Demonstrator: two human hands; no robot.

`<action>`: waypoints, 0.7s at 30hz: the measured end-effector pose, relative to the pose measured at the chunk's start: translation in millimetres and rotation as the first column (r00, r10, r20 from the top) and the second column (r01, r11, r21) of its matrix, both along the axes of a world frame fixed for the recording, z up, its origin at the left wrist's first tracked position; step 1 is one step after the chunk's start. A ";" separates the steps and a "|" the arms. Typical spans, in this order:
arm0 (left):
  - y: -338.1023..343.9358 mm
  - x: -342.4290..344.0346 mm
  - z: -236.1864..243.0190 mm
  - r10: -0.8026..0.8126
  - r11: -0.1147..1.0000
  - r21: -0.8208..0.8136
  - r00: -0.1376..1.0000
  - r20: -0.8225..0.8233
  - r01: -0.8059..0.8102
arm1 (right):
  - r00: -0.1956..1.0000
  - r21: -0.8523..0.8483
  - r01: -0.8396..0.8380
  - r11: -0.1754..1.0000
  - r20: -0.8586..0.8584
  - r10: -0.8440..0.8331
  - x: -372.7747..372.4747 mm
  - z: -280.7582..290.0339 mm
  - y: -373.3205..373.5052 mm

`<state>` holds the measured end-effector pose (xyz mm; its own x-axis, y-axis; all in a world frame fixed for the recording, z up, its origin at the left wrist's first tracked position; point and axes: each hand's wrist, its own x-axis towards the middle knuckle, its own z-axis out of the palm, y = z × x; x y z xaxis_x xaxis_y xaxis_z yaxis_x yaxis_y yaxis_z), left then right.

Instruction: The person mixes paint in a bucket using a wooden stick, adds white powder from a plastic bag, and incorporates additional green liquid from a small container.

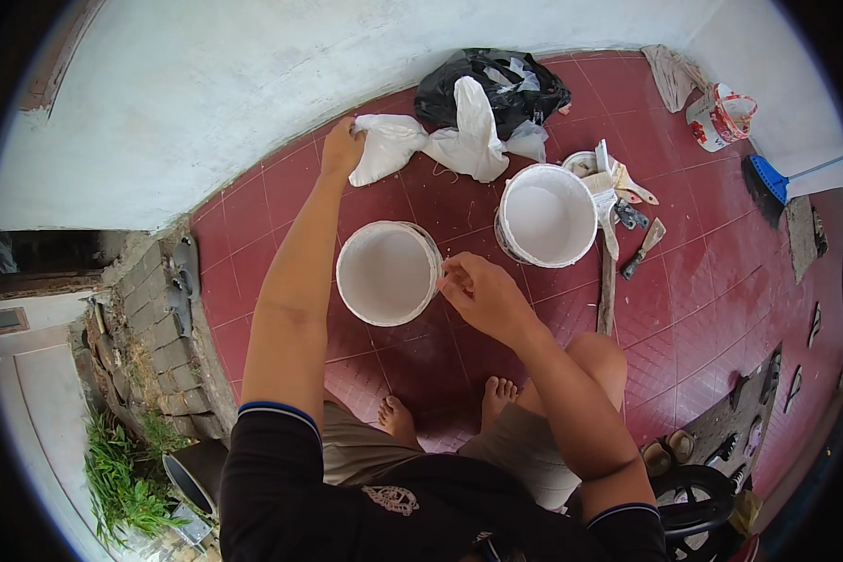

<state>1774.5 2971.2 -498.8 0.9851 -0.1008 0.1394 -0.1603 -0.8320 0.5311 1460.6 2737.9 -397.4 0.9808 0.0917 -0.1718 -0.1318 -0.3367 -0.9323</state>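
Red tiles (693, 309) bear two large white-rimmed buckets (347, 272) (507, 217); left fingers (354, 138) hold white sacking (387, 150).

You face 2 pale walls (206, 112) that meet at the upper right. Beneath you, the dark red tiled floor (698, 290) shows thin joint lines and bright reflections at the right. To your left, grey paving blocks (167, 342) flank the floor; green plants (126, 478) stand nearer you.

Over there, one head-worn fisheye camera looks steeply down, close above left hand (344, 148), right hand (489, 295) and floor (693, 262), wall (253, 75) ahead.
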 end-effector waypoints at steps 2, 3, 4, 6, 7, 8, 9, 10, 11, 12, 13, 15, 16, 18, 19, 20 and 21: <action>9.2 3.2 -3.9 0.000 1.000 -0.027 1.000 -0.007 -0.001 | 1.000 -0.012 -0.022 1.000 0.021 0.022 1.1 -1.5 2.1; 12.8 4.0 -4.7 -0.031 0.999 -0.041 0.999 -0.037 0.030 | 1.000 -0.013 -0.021 1.000 0.022 0.022 1.0 -3.2 1.2; 17.1 5.4 -4.4 -0.062 0.997 -0.055 0.996 -0.066 0.059 | 1.000 -0.007 -0.022 1.000 0.015 0.022 0.9 -4.5 0.8; 24.0 4.6 -1.0 -0.059 0.994 -0.099 0.993 -0.101 0.049 | 1.000 -0.003 -0.023 1.000 0.008 0.023 0.6 -7.5 -0.5; 25.8 2.1 1.5 -0.058 0.989 -0.142 0.989 -0.137 0.038 | 1.000 -0.023 -0.017 1.000 0.007 0.017 1.1 -9.4 -1.9; 28.5 -0.7 5.3 -0.056 0.989 -0.140 0.989 -0.135 0.037 | 1.000 -0.042 -0.013 0.999 0.007 0.013 2.2 -9.4 -2.8; 30.3 -5.5 11.5 0.008 0.998 -0.061 1.000 -0.030 -0.010 | 1.000 -0.041 -0.016 0.999 0.008 0.016 5.2 -8.7 -4.3; 29.7 -12.5 18.7 0.061 0.998 0.010 0.995 0.076 -0.062 | 0.998 -0.120 -0.053 0.991 -0.046 0.047 7.7 -5.9 -7.0; 29.7 -20.8 26.2 0.061 0.998 0.010 0.995 0.075 -0.062 | 0.992 -0.195 -0.095 0.976 -0.101 0.076 10.1 -4.0 -8.7; 26.5 -31.8 37.0 0.057 0.997 -0.060 0.984 0.168 -0.047 | 0.992 -0.195 -0.094 0.976 -0.101 0.076 12.2 -4.4 -9.8; 20.9 -46.6 48.3 0.057 0.991 -0.131 0.964 0.258 -0.024 | 0.984 -0.143 -0.088 0.986 -0.163 0.064 13.2 -7.3 -11.0; -17.0 -95.0 79.0 0.001 0.953 -0.297 0.976 0.217 0.065 | 0.973 -0.103 -0.064 0.993 -0.226 0.040 15.0 -16.2 -18.4; -32.3 -122.1 93.2 -0.068 0.937 -0.319 0.970 0.234 0.143 | 0.976 -0.019 -0.030 0.999 -0.218 0.025 16.1 -19.9 -17.9; -75.5 -183.6 113.3 -0.220 0.875 -0.374 0.939 0.263 0.309 | 0.977 0.061 0.011 0.998 -0.215 0.003 18.3 -35.3 -15.5; -90.5 -207.9 110.8 -0.309 0.824 -0.390 0.904 0.297 0.410 | 0.963 0.316 0.088 0.945 -0.268 0.000 22.1 -43.7 -10.2; -103.7 -232.4 104.5 -0.416 0.767 -0.402 0.864 0.283 0.500 | 0.946 0.544 0.173 0.821 -0.325 0.016 25.0 -48.1 -5.9; -114.2 -248.1 95.9 -0.517 0.699 -0.417 0.813 0.267 0.581 | 0.945 0.547 0.168 0.820 -0.325 0.023 26.8 -39.8 -4.5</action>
<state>1526.4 2857.0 -402.9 0.7463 -0.5111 0.4263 -0.5988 -0.2359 0.7654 1487.4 2733.4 -437.3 0.8947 0.1962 -0.4013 -0.4417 0.2538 -0.8605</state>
